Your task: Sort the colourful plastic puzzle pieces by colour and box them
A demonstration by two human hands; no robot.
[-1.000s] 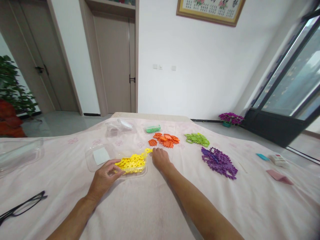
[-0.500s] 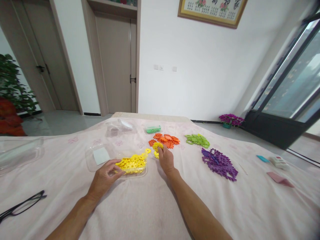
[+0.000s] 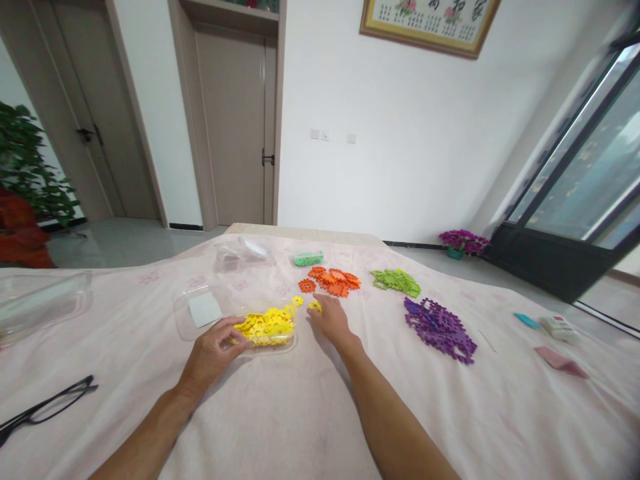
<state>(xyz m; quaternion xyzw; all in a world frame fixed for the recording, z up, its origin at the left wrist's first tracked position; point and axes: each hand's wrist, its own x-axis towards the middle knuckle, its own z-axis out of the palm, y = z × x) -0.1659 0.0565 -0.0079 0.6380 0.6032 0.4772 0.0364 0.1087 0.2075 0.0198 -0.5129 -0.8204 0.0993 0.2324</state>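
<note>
A clear plastic tray (image 3: 193,323) on the pink cloth holds a heap of yellow interlocking pieces (image 3: 265,327). My left hand (image 3: 213,353) grips the tray's near edge, thumb and fingers pinched on its rim. My right hand (image 3: 330,320) rests on the cloth just right of the tray, fingers curled over a few loose yellow pieces (image 3: 315,306) at its fingertips. Orange pieces (image 3: 333,281) lie just beyond that hand.
Light green pieces (image 3: 396,281) and purple pieces (image 3: 439,328) lie to the right. A small green box (image 3: 307,259) and a clear bag (image 3: 240,253) sit farther back. Black glasses (image 3: 45,408) lie near left, another clear tray (image 3: 40,300) far left, small items (image 3: 555,327) far right.
My right hand, which half a second ago held yellow pieces lifted near the orange pile, has come down onto the cloth beside the tray. The left hand has stayed on the tray.
</note>
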